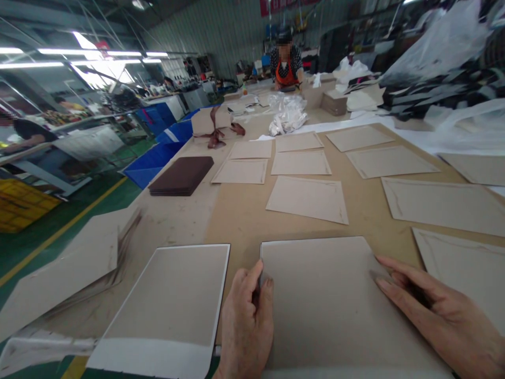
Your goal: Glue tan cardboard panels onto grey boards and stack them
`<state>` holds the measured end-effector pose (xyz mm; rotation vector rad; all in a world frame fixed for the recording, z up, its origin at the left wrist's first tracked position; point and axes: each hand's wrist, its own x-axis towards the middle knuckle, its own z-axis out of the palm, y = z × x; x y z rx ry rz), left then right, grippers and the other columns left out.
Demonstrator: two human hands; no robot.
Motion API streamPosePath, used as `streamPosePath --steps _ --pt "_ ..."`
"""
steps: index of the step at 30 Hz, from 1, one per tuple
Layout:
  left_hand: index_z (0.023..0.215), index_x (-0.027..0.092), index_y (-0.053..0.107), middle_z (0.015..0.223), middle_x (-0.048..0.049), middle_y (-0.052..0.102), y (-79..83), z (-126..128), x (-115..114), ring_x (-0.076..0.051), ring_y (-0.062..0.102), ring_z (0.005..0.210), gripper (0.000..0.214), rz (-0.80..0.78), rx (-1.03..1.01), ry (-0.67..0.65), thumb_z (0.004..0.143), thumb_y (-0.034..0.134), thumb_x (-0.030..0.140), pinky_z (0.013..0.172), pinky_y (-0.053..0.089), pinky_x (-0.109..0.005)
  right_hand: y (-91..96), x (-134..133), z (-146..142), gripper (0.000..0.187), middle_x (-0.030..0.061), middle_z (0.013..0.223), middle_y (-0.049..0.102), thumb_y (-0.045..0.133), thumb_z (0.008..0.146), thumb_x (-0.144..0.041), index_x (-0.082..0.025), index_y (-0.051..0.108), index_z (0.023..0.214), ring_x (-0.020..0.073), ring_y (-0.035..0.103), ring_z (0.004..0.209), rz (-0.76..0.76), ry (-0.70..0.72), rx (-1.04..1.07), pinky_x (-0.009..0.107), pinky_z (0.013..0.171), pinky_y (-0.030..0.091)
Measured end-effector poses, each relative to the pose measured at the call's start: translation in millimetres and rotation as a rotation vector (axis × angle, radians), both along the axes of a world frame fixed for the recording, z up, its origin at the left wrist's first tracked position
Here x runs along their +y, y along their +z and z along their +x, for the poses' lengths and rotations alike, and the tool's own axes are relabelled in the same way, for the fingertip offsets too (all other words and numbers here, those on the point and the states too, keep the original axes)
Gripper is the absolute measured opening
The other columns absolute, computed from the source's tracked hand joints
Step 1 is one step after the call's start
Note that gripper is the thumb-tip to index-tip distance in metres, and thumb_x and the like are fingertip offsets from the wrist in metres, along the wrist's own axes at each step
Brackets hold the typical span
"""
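A grey cardboard sheet (pixel 323 300) lies on the table right in front of me. My left hand (pixel 246 326) pinches its left edge near the top corner, thumb and fingers closed on the board. My right hand (pixel 437 310) rests on the sheet's right side with its fingers stretched flat and together. To the left lies another grey board on a white sheet (pixel 169 300), whose white border shows at the bottom.
Several beige sheets (pixel 307 199) are spread over the brown table (pixel 236 216). A dark brown stack (pixel 182 175) sits at the left, fanned boards (pixel 63 273) nearer. Blue bins (pixel 152 160) stand beside the table. A person in an orange apron (pixel 286 66) works at the far end.
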<state>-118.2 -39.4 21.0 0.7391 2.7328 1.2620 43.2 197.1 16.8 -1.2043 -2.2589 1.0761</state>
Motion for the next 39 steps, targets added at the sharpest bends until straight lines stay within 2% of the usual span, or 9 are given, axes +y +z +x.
streamPosePath --steps 6,10,15,22,28,31,35,39 --pt "0.122 0.015 0.063 0.091 -0.006 0.061 -1.8 -3 1 -0.019 0.06 0.085 0.037 -0.011 0.008 0.007 0.095 0.048 0.036 0.077 0.05 -0.034 -11.6 4 1 0.064 0.0005 0.073 0.066 0.061 0.07 -0.072 -0.027 0.074 0.113 0.0171 0.063 0.057 0.071 0.047 -0.021 0.025 0.046 0.05" --pt "0.122 0.014 0.063 0.089 -0.0063 0.062 -2.5 -4 1 -0.019 0.062 0.083 0.038 -0.035 0.047 -0.003 0.095 0.048 0.037 0.074 0.051 -0.033 -15.5 7 3 0.06 0.0016 0.08 0.069 0.062 0.071 -0.07 -0.028 0.074 0.112 0.0191 0.067 0.066 0.116 0.082 -0.014 0.026 0.052 0.053" --pt "0.125 0.015 0.061 0.091 -0.006 0.064 -6.0 -5 -4 -0.018 0.063 0.081 0.039 -0.078 0.092 -0.041 0.095 0.05 0.037 0.071 0.053 -0.03 -4.0 1 0 0.05 0.0005 0.073 0.067 0.062 0.077 -0.062 -0.026 0.075 0.109 0.0164 0.065 0.06 0.194 0.133 0.026 0.025 0.052 0.052" --pt "0.125 0.016 0.061 0.102 -0.0074 0.068 -15.8 -14 -11 -0.02 0.067 0.094 0.039 -0.122 0.219 -0.081 0.094 0.052 0.039 0.08 0.054 -0.029 11.7 -9 -13 0.041 -0.0019 0.063 0.061 0.059 0.083 -0.05 -0.022 0.074 0.11 0.0142 0.059 0.053 0.14 0.13 0.055 0.024 0.049 0.048" --pt "0.128 0.018 0.057 0.097 -0.0059 0.067 -16.0 -17 -12 -0.018 0.067 0.088 0.038 -0.182 0.309 -0.137 0.095 0.051 0.036 0.076 0.054 -0.027 12.8 -10 -12 0.039 -0.0009 0.065 0.062 0.058 0.085 -0.046 -0.021 0.073 0.111 0.0153 0.06 0.057 0.124 0.138 0.047 0.026 0.053 0.049" --pt "0.129 0.018 0.056 0.101 -0.0066 0.067 -14.2 -17 -12 -0.019 0.066 0.092 0.038 -0.242 0.349 -0.144 0.096 0.049 0.036 0.077 0.054 -0.028 14.2 -9 -12 0.041 -0.0012 0.064 0.062 0.056 0.086 -0.046 -0.021 0.072 0.112 0.0152 0.06 0.056 0.126 0.166 0.015 0.027 0.052 0.048" --pt "0.129 0.018 0.056 0.106 -0.0072 0.067 -11.3 -17 -12 -0.019 0.066 0.096 0.037 -0.286 0.383 -0.162 0.097 0.048 0.035 0.08 0.054 -0.029 18.8 -9 -14 0.042 -0.001 0.063 0.061 0.054 0.085 -0.047 -0.019 0.072 0.111 0.0159 0.06 0.056 0.165 0.183 -0.016 0.029 0.053 0.048" --pt "0.128 0.017 0.056 0.102 -0.0063 0.067 -10.2 -16 -11 -0.019 0.067 0.092 0.037 -0.288 0.39 -0.16 0.097 0.048 0.035 0.075 0.055 -0.028 18.5 -9 -14 0.043 0.0005 0.065 0.064 0.051 0.087 -0.046 -0.019 0.072 0.112 0.0175 0.062 0.057 0.223 0.209 -0.067 0.03 0.054 0.05"
